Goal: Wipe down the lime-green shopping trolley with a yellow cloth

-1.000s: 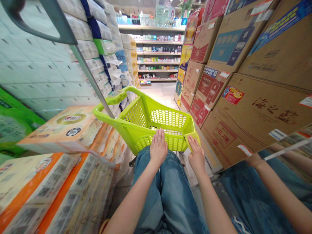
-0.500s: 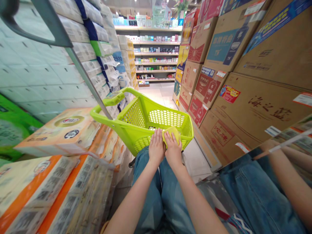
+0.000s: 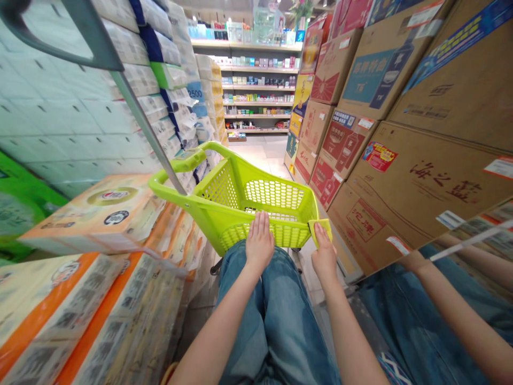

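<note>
A lime-green rolling shopping basket (image 3: 272,197) with perforated sides stands in front of my knees. Its long grey pull handle (image 3: 148,131) slants up to the left. My left hand (image 3: 260,240) lies flat at the basket's near rim, fingers stretched out side by side. At the basket's right front corner, my right hand (image 3: 324,251) grips a folded yellow cloth (image 3: 321,229) and presses it against the rim. Part of the cloth is hidden behind the fingers.
Stacked packs of tissue paper (image 3: 116,214) crowd the left side. On the right rise stacked cardboard cartons (image 3: 436,176), with a reflective surface (image 3: 460,289) below them. Shelves of small goods (image 3: 258,91) cross the far end of the aisle.
My right hand has moved right with the yellow cloth, from beside my left hand to the basket's right corner. My left hand stays at the near rim.
</note>
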Demonstrator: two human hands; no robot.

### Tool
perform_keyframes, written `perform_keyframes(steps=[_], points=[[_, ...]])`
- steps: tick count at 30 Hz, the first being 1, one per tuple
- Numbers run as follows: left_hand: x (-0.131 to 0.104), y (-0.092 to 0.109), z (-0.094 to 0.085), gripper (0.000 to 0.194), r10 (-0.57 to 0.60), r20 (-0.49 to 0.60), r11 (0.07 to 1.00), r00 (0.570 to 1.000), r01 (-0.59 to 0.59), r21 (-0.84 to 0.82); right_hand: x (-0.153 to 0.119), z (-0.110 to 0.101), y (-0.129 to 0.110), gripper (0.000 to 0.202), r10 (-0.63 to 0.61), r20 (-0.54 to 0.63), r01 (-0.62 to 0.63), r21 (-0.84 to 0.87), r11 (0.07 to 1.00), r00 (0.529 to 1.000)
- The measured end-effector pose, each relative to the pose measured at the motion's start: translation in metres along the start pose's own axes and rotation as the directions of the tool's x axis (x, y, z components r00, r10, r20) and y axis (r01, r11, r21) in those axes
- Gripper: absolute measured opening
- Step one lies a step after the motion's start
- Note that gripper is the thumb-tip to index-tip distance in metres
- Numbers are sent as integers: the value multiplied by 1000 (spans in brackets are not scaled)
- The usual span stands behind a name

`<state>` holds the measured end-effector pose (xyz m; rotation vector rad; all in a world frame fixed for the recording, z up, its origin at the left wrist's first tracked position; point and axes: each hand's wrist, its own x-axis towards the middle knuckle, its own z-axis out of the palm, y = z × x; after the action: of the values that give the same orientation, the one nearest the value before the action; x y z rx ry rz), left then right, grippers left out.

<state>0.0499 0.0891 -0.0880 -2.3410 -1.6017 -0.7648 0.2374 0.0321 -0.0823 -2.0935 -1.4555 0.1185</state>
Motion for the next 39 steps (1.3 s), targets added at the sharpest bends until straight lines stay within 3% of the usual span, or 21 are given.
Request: perform_keyframes(steps=[3,7,9,12,15,22,25,27,30,35,39], points=[[0,-1,1,66,-9,-13,1000,1000,8,-10,-1,7,-33,81,-16,32,17,-58,998,999],[1,-3,0,66,1,9,1000,1000,-1,9,-6,24,-87,76,-199,128,213,-106,971,972],[1,-4,-1,65,4,25,1000,1000,-5,26,-8,30,-100,73,-259,143,272,-86,958,955],[0,-3,-3,64,0,27,999,1000,-1,34,-9,31,-93,76,-311,119,317,-40,947,943],[0,-1,-4,64,1,24,1000,1000,-1,29,-8,26,-66,84,-325,81,329,-40,943,942],[1,0,-4,66,1,26,1000,1000,-1,-1,-1,10,5,90,-143,-41,146,62,987,989],[1,1,-3,66,1,24,1000,1000,-1,-4,5,8,16,89,-89,-72,97,130,987,993],[1,1,-4,66,-2,29,1000,1000,2,1,6,7,7,87,-42,-55,48,104,993,998],[1,0,-4,66,-3,29,1000,1000,3,9,3,8,-30,83,-19,13,20,-35,999,1000],[1,-3,-3,64,5,34,1000,999,-6,21,-5,17,-96,75,-235,188,257,-98,962,954],[0,-3,-4,63,6,37,1000,999,-7,28,-6,23,-95,76,-308,160,317,-36,948,938]])
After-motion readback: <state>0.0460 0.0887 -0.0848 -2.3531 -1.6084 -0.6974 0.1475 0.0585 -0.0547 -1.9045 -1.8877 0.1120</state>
